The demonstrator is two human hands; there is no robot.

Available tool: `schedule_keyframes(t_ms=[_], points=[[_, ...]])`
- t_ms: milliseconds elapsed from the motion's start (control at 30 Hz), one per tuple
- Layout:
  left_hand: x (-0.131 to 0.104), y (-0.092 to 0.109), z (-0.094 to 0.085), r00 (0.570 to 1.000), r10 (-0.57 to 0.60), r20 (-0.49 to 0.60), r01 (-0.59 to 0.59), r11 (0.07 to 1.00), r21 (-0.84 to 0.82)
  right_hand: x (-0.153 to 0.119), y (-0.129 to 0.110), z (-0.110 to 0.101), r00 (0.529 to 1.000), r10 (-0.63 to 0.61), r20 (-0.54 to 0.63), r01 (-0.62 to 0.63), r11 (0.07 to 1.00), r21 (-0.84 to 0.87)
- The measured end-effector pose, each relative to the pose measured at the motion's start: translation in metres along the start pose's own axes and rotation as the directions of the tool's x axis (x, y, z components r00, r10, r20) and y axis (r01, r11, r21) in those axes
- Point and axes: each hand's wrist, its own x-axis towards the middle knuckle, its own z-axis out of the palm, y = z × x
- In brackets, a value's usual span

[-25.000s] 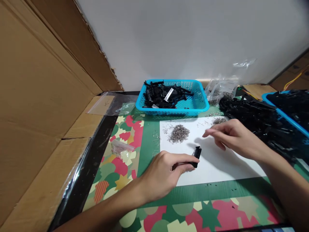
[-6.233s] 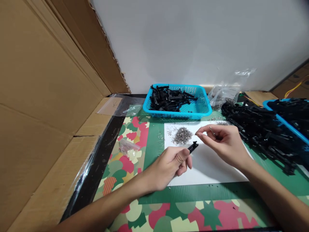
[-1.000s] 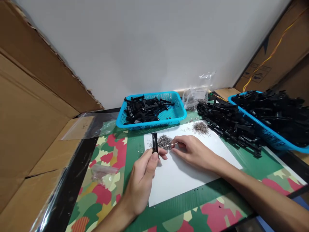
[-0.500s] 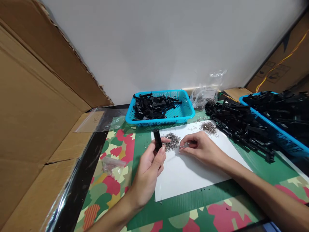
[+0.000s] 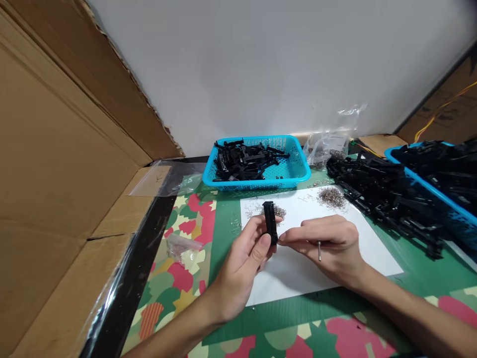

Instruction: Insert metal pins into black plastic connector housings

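My left hand [image 5: 246, 258] is closed round a slim black plastic part [image 5: 271, 221], which stands nearly upright between thumb and fingers. Against the lower right edge of this part, the thumb and forefinger of my right hand [image 5: 328, 243] are pinched together. Whether a tiny piece sits between those fingertips cannot be made out. A thin metal rod [image 5: 319, 251] is tucked in my right hand, its end sticking out below the fingers. Just behind the black part lies a pile of tiny metal pieces [image 5: 278, 213] on a white sheet [image 5: 298, 278].
A blue basket [image 5: 257, 185] with black parts stands behind the sheet. A second pile of metal pieces [image 5: 331, 197] lies at its far right. Loose black parts [image 5: 387, 199] heap beside another blue basket [image 5: 428, 191]. Plastic bags [image 5: 182, 246] lie left; cardboard [image 5: 48, 149] borders that side.
My right hand has moved from beside the metal pile to the black part, and the rod now points down out of the hand. My left hand has turned the part more upright.
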Motion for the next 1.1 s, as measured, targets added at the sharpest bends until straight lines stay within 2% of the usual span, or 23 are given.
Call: schedule_keyframes(t_ms=[133, 267, 567, 767, 933, 1100], points=[[-0.004, -0.001, -0.002, 0.999, 0.047, 0.010, -0.048, 0.991, 0.122, 0.002, 0.002, -0.002, 0.998, -0.021, 0.051, 0.021, 1.000, 0.004], [-0.004, 0.001, -0.002, 0.997, 0.067, 0.026, -0.070, 0.982, 0.176, 0.002, 0.004, -0.003, 0.995, -0.054, 0.085, 0.056, 0.998, -0.020], [-0.001, -0.001, -0.001, 0.994, 0.110, -0.008, -0.107, 0.979, 0.173, 0.002, 0.006, -0.008, 0.990, -0.103, 0.100, 0.116, 0.985, -0.129], [-0.002, 0.005, 0.001, 0.993, 0.115, 0.003, -0.113, 0.970, 0.216, 0.003, 0.009, -0.008, 0.953, -0.274, 0.126, 0.296, 0.932, -0.208], [-0.001, 0.006, 0.000, 0.993, 0.117, 0.013, -0.117, 0.967, 0.227, 0.005, 0.014, -0.007, 0.922, -0.363, 0.137, 0.385, 0.896, -0.222], [-0.001, 0.004, 0.001, 0.991, 0.129, 0.038, -0.135, 0.963, 0.232, 0.005, 0.015, -0.008, 0.926, -0.343, 0.159, 0.371, 0.905, -0.209]])
